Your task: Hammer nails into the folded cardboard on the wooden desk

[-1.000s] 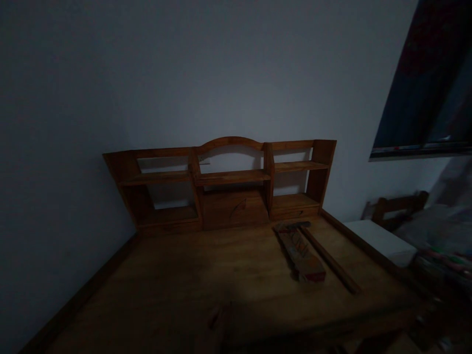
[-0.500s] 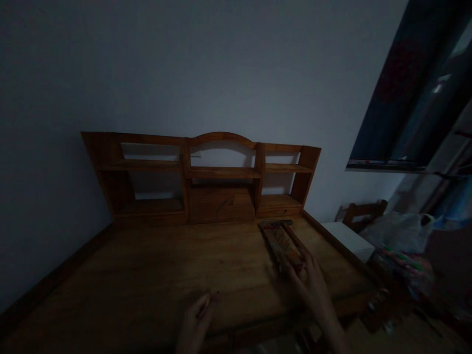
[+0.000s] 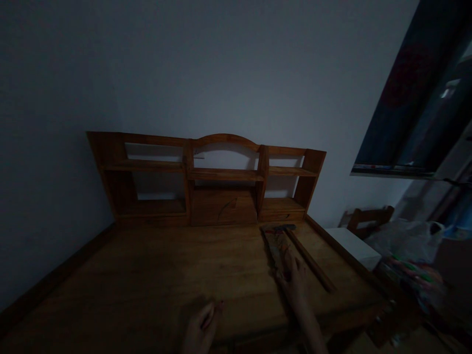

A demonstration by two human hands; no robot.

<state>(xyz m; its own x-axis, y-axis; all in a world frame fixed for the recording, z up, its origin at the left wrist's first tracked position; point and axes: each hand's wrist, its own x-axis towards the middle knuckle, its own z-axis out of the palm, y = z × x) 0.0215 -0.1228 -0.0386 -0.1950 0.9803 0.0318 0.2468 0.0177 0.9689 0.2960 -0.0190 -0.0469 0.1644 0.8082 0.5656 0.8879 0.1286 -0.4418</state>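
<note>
My left hand [image 3: 201, 327] is closed just above the front part of the wooden desk. A small dark tip shows by its fingers; what it belongs to is too dim to tell. My right hand [image 3: 296, 285] reaches over the near end of a flat, worn board-like piece [image 3: 273, 240], its fingers bent inward and pinched together. Thin dark shapes lie on that piece; whether the fingers grip one of them is hidden. To the right of this hand a hammer [image 3: 310, 260] lies on the desk, its dark head at the far end and its wooden handle towards me.
A wooden shelf unit [image 3: 224, 174] with open compartments stands along the desk's back edge. Raised rims [image 3: 342, 250] border the desk [image 3: 165, 270]. Beyond the right side are a white surface [image 3: 354, 246], a wooden chair [image 3: 370, 221] and a plastic bag [image 3: 405, 238]. The room is dark.
My right hand has moved left, off the hammer's handle and onto the flat piece, leaving the whole handle in sight. My left hand stays closed in about the same place.
</note>
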